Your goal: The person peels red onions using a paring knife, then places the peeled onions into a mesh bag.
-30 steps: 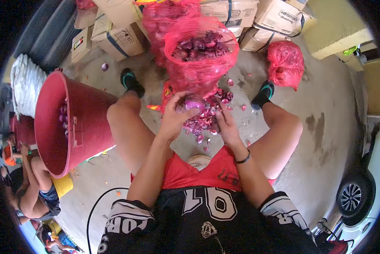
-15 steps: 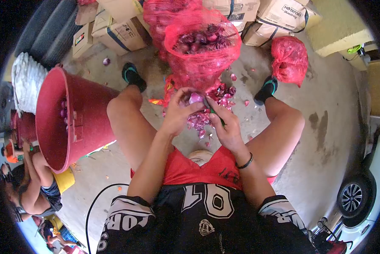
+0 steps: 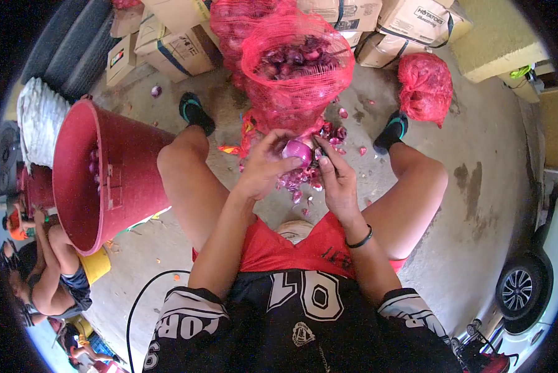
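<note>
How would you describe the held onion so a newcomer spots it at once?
Find the big open red mesh sack at the top centre of the picture. Below its opening in the view, the left hand holds the onion above scattered skins. Its smooth, shiny, light purple surface sets it apart from the darker, rougher-looking pile inside the sack.

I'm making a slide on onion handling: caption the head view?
Left hand holding a purple onion, right hand beside it, above scattered skins near an open red mesh sack.
</note>
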The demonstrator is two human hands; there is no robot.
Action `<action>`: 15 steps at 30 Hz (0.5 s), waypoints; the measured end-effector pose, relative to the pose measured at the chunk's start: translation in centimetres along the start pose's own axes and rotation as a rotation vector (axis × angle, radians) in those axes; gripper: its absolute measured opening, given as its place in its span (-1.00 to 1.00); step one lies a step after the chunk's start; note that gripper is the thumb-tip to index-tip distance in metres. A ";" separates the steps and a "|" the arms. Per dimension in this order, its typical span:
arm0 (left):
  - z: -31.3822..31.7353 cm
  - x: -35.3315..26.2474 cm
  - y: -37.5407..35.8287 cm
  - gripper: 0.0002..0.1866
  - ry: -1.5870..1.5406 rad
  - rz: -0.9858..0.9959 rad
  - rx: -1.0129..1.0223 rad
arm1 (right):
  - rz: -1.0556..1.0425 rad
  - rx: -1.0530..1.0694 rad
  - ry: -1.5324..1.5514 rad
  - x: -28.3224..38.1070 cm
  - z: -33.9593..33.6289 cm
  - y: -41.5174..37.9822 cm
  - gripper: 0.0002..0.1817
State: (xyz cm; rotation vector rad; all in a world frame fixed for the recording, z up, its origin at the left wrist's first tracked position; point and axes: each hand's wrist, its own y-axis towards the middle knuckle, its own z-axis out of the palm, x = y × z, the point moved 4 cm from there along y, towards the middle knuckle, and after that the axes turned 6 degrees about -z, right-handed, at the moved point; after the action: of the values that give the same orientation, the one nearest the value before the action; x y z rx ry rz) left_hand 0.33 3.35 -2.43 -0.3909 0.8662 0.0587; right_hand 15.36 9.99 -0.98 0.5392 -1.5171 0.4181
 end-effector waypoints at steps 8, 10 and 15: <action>0.9 -0.3 -0.3 -0.31 0.007 0.032 0.080 | 0.100 -0.023 0.068 -0.2 -0.4 0.1 -0.54; 0.8 -1.0 -0.4 -0.30 0.112 0.040 0.114 | 0.152 0.052 0.231 0.0 -0.3 0.3 -0.45; -0.6 0.1 0.0 -0.31 0.161 -0.031 0.059 | 0.180 0.320 0.348 1.6 -1.3 0.5 -0.23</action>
State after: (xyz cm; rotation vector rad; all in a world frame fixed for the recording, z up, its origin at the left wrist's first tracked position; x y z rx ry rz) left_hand -0.02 3.10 -2.84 -0.3570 1.0181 -0.0277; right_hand 16.23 11.02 0.67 0.5458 -1.1708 0.8595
